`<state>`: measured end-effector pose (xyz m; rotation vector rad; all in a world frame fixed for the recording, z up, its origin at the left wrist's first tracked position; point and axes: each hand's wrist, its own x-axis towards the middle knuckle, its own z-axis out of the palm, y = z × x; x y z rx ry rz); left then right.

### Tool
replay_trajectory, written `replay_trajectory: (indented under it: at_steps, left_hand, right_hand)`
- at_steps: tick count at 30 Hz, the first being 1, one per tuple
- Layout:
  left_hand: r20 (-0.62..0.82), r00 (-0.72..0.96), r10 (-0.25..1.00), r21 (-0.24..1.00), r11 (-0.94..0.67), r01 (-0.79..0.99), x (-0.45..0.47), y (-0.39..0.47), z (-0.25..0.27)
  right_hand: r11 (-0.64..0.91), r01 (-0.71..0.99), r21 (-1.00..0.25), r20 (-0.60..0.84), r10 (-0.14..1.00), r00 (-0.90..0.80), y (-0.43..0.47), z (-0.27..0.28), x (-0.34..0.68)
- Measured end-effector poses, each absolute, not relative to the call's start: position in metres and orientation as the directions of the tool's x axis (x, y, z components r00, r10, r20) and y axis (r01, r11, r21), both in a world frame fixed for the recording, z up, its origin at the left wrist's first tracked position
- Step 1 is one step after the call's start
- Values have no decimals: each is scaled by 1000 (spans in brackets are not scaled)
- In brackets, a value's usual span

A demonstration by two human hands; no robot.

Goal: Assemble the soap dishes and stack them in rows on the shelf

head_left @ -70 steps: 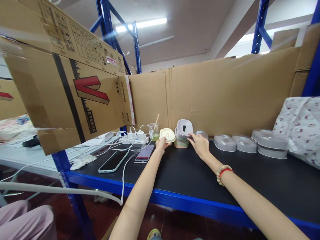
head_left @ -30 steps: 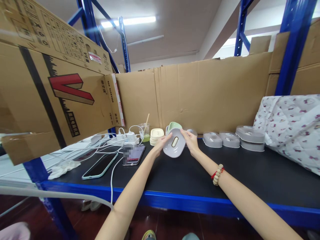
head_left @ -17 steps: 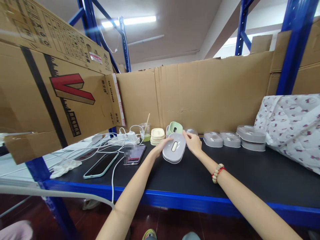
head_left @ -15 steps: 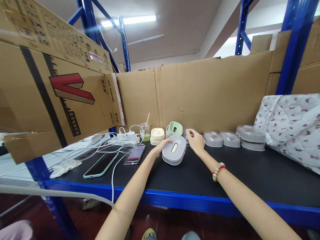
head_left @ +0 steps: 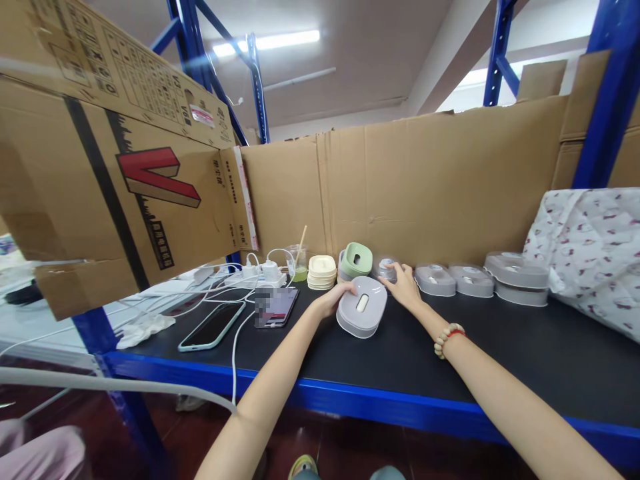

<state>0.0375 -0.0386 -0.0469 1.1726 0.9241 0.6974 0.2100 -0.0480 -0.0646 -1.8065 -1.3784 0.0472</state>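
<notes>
I count one left hand (head_left: pixel 336 300) and one right hand (head_left: pixel 406 288), with one beaded bracelet (head_left: pixel 441 343) between them. From my end there is one lilac container (head_left: pixel 363 308) in the grip, and four grey containers (head_left: pixel 435 281) in the row to the right: two singles and one pile of two. One partly hidden container (head_left: pixel 384 270) makes a fifth in that line. I get one green lid (head_left: pixel 364 268) and one stack of cream lids (head_left: pixel 321 272), whose layers I can't number surely. I also tally two phones (head_left: pixel 213 325), one cup (head_left: pixel 300 273), one stick (head_left: pixel 302 243), two white plugs (head_left: pixel 271 270), one crumpled tissue (head_left: pixel 145 331) and one patterned bag (head_left: pixel 595 253).
</notes>
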Motion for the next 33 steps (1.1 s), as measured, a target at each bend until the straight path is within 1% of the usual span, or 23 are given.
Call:
replay_trajectory:
  at_steps: [6, 8, 10, 12, 14, 16, 18, 20, 25, 29, 33]
  left_hand:
    - [-101, 417, 903, 930, 234, -283, 33, -34, -40]
    - [-62, 411, 910, 902, 227, -368, 31, -33, -39]
    - [-16, 396, 918, 876, 204, -438, 30, -33, -38]
    - [36, 369, 929, 862, 158, -481, 30, -33, -37]
    - [83, 328, 941, 854, 102, -510, 31, -32, -37]
    - [117, 297, 948, 842, 64, -536, 31, -32, -36]
    - [139, 296, 945, 831, 51, -554, 31, -32, -35]
    - [166, 295, 941, 828, 29, -560, 31, -33, -34]
    - [172, 251, 953, 832, -4, -555, 31, -32, -35]
    - [178, 262, 949, 835, -5, -550, 30, -30, -37]
    - [154, 240, 958, 834, 4, -551, 29, -29, -37]
  right_hand:
    - [37, 710, -703, 506, 727, 463, -49, -64, 210]
    - [87, 684, -725, 533, 699, 476, -48, -64, 211]
    - [171, 668, -725, 597, 640, 484, -47, -65, 211]
    - [297, 672, -678, 697, 547, 462, -46, -64, 210]
    - [421, 692, -587, 793, 470, 388, -46, -64, 205]
    - [505, 711, -490, 854, 440, 276, -48, -63, 199]
    - [553, 719, -420, 879, 446, 170, -51, -63, 192]
    - [581, 722, -375, 882, 463, 85, -55, -62, 186]
    - [619, 722, -309, 842, 531, -95, -59, -62, 181]
    - [625, 721, -299, 826, 548, -132, -60, -63, 181]
    - [636, 712, -298, 824, 548, -145, -60, -63, 181]
